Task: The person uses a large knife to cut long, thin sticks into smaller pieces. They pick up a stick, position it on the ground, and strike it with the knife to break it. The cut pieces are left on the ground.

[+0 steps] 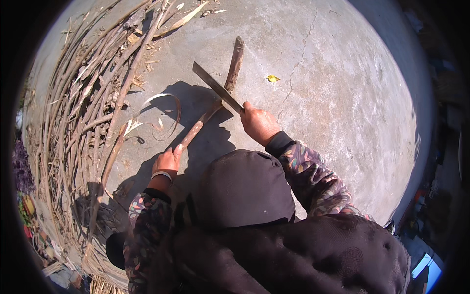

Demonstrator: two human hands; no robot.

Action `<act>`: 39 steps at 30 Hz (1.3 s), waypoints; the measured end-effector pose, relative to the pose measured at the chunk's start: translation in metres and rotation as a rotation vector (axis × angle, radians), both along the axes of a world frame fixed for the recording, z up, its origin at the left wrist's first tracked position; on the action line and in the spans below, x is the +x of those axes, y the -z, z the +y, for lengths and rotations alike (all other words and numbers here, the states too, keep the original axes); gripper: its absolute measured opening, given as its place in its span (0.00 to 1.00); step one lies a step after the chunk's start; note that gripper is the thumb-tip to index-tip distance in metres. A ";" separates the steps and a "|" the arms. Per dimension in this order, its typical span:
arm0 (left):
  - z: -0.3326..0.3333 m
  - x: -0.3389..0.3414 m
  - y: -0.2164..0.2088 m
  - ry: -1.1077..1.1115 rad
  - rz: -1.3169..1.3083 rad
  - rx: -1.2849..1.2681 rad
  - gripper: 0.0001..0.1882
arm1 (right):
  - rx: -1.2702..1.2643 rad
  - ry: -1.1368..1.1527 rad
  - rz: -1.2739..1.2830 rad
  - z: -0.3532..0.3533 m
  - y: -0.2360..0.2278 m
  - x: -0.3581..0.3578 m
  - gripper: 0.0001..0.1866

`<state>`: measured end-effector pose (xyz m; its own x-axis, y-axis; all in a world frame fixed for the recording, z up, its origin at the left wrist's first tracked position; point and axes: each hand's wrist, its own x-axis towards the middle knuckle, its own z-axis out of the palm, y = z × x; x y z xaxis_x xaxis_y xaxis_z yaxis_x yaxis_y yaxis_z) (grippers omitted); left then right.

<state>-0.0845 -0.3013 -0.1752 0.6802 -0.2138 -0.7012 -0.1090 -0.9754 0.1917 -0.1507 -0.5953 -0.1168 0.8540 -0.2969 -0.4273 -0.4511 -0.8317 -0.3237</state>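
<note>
My left hand (168, 160) is closed round the near part of a brown stick (198, 127), which slants away to the right. Its far end lies by a thick piece of wood (236, 60) on the concrete. In my right hand (259, 121) is a long-bladed chopping knife (215, 85), gripped by the handle, which the fingers hide. The blade points up and to the left, passing over the thick wood close to the stick's far end. Whether the edge touches the stick I cannot tell.
A long heap of thin dry sticks (93, 105) spreads down the left side. A curled pale strip (177, 105) lies between the heap and the stick. One yellow leaf (273, 78) is on the cracked concrete floor (342, 122). Dark cloth fills the lower middle.
</note>
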 end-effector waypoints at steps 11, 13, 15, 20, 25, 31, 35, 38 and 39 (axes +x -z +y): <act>0.015 0.011 -0.033 0.088 -0.089 -0.086 0.34 | 0.145 0.055 -0.361 -0.011 0.008 -0.025 0.09; 0.024 0.015 -0.040 0.107 -0.148 -0.176 0.34 | 0.208 0.122 -0.424 -0.016 -0.002 -0.025 0.09; 0.035 0.022 -0.047 0.096 -0.148 -0.280 0.34 | 0.347 0.210 -0.522 -0.019 -0.011 -0.022 0.11; 0.055 0.035 -0.071 -0.055 -0.042 -0.487 0.31 | 0.451 0.239 -0.571 -0.015 -0.023 -0.011 0.13; 0.064 0.028 -0.101 -0.313 0.128 -0.682 0.30 | 0.561 0.259 -0.584 0.000 -0.025 -0.006 0.16; 0.056 0.027 -0.114 -0.185 -0.101 -0.524 0.29 | 0.633 0.276 -0.630 0.005 -0.019 -0.004 0.15; 0.037 0.023 -0.121 0.157 -0.287 -0.008 0.26 | 0.593 0.233 -0.648 0.002 -0.008 -0.008 0.12; 0.013 0.023 -0.129 0.278 -0.281 0.295 0.23 | 0.556 0.190 -0.615 0.002 0.001 -0.014 0.09; 0.002 0.024 -0.132 0.318 -0.286 0.320 0.22 | 0.532 0.181 -0.591 0.003 0.003 -0.017 0.08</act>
<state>-0.0605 -0.2988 -0.0433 0.7902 -0.2462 -0.5613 -0.4131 -0.8905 -0.1909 -0.1678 -0.5922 -0.1199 0.9406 -0.3366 -0.0443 -0.1955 -0.4303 -0.8813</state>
